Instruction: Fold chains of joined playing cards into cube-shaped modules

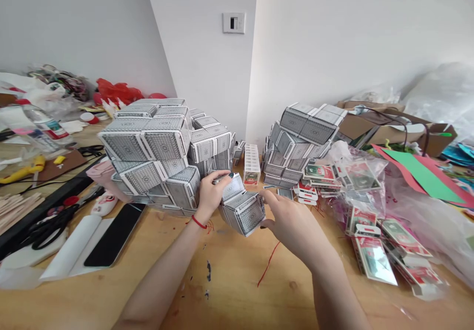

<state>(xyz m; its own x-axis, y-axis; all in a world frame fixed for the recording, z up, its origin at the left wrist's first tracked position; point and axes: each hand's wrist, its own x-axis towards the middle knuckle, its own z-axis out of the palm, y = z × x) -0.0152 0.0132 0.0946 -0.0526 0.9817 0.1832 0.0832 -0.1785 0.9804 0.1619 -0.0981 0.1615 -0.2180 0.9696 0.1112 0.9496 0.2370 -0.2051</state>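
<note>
Between my hands sits a small box-like structure folded from grey-backed playing cards [244, 211], just above or on the wooden table. My left hand [214, 191] is closed on its left upper side, thumb over the top edge. From the right, my right hand [287, 216] grips its side, thumb low and fingers at the upper corner. Just behind my left hand rises a large stack of joined card boxes [148, 147]. A second stack of card boxes [299, 144] stands farther back on the right. Whether the held piece touches either stack I cannot tell.
A row of card packs [252, 164] stands between the stacks. Red-and-green card cases [374, 258] and plastic bags [429, 211] lie right. On the left are a phone [116, 233], black scissors [55, 221], a yellow glue gun [24, 169] and a bottle [46, 122]. Red thread [268, 265] lies in front.
</note>
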